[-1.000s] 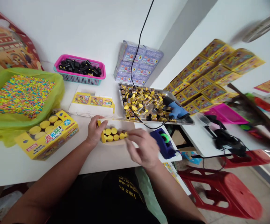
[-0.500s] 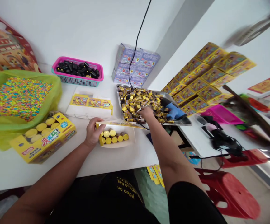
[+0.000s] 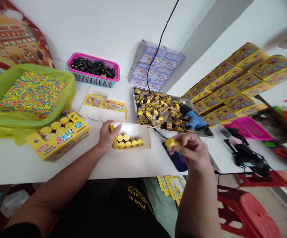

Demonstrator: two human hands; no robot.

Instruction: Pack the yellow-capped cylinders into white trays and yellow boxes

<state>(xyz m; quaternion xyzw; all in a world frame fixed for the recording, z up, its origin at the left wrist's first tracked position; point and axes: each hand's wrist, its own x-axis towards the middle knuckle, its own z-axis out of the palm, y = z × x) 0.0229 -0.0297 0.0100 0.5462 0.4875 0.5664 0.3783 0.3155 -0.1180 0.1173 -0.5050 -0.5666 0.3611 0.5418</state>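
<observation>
Firmly, a yellow-capped cylinder [image 3: 170,142] is pinched by the right hand [image 3: 190,151], right of center; the left hand [image 3: 107,136] is set against a white tray [image 3: 140,131] of cylinders [image 3: 127,142], its grip unclear.

Packing workroom, stacked printed cartons [image 3: 242,79], steel tray [image 3: 158,94]

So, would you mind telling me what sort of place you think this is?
It looks like a small hand-packing workshop, perhaps for sweets or novelty goods. A heap of multicoloured beads, a metal tray of yellow-capped tubes and rows of printed yellow boxes all suggest small retail goods boxed by hand.
</observation>
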